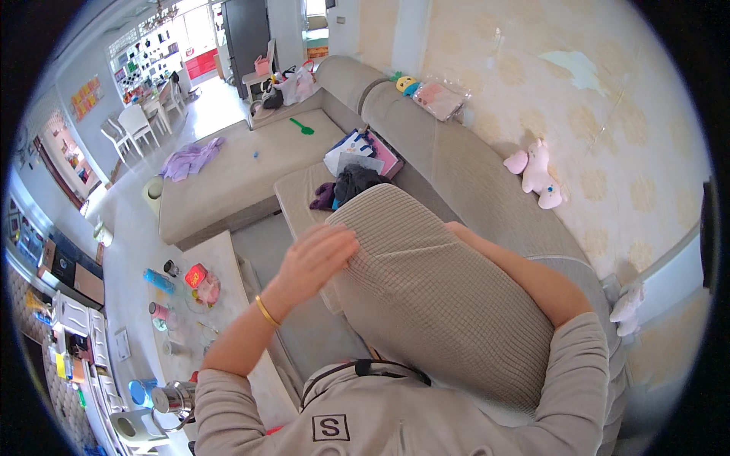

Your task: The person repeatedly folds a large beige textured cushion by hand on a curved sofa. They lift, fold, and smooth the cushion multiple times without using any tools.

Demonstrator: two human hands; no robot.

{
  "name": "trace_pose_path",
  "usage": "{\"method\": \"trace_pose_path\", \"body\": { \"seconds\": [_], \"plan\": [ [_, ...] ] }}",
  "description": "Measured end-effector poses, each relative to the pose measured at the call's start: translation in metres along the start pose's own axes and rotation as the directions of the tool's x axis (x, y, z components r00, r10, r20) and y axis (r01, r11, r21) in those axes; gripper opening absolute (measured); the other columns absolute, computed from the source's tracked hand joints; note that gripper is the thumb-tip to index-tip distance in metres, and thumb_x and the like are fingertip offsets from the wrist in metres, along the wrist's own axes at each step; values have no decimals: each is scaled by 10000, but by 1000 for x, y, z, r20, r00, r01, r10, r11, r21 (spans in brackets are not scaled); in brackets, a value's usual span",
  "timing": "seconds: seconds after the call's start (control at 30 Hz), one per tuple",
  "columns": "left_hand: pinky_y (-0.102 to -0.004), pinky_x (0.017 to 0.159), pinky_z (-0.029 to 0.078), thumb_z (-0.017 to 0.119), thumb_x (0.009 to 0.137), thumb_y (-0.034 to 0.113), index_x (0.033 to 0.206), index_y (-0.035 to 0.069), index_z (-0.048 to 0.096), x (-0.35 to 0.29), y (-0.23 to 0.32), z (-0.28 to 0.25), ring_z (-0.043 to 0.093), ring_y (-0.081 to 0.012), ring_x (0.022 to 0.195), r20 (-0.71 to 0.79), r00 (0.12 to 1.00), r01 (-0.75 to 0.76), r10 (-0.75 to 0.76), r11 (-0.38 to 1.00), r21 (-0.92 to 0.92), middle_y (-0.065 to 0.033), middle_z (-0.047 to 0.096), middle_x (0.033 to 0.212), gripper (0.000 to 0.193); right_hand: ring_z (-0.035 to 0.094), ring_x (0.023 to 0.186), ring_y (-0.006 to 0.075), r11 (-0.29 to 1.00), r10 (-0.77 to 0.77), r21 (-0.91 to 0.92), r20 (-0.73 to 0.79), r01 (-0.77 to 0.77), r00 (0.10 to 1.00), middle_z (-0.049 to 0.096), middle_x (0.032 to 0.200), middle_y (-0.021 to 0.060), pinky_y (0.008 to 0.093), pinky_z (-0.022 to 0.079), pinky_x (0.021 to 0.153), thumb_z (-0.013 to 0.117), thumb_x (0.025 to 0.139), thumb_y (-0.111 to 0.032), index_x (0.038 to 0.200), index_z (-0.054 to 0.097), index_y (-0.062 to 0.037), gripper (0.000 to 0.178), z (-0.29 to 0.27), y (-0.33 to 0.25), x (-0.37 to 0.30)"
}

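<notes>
A large sofa cushion (449, 304) in a beige waffle-textured cover stands tilted up in front of my body. Its cover shows creases near the upper left corner. My left hand (323, 247), with a gold bangle at the wrist, lies against the cushion's left edge, fingers stretched out and slightly blurred. Along the cushion's right side runs my right forearm. Only a little of my right hand (455, 228) shows at the far edge; the cushion hides its fingers.
A beige corner sofa (228, 171) carries a purple cloth (192, 158), a green scoop-like thing (302, 127), and dark clothes (357, 182) beside books. Pink plush toys (538, 173) rest along the backrest. At left stands a low table (228, 266) with bottles and cups.
</notes>
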State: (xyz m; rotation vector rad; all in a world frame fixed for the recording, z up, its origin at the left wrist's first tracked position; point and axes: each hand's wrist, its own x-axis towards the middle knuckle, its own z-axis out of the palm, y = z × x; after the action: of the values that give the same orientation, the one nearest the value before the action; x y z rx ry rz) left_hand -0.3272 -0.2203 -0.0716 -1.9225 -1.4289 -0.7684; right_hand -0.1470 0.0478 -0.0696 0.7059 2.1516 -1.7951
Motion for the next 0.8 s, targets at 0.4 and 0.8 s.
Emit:
{"method": "trace_pose_path", "body": {
  "seconds": [0.4,0.8],
  "plan": [
    [-326,814,530,635,725,101,927,-20,629,11,-20,-19,600,-242,934,39,960,-278,276,958,61,-116,595,988,235,581,784,129,997,67,-39,-56,-69,996,652,876,87,271,458,671,598,893,-247,975,656,39,303,8,-2,-18],
    [-311,741,545,649,657,66,803,4,572,27,-24,-10,600,-230,818,-125,957,-238,260,957,165,-91,589,893,176,583,783,131,997,63,-40,-67,-66,996,652,876,90,268,457,668,599,893,-237,975,656,41,296,14,0,-17]
  ]
}}
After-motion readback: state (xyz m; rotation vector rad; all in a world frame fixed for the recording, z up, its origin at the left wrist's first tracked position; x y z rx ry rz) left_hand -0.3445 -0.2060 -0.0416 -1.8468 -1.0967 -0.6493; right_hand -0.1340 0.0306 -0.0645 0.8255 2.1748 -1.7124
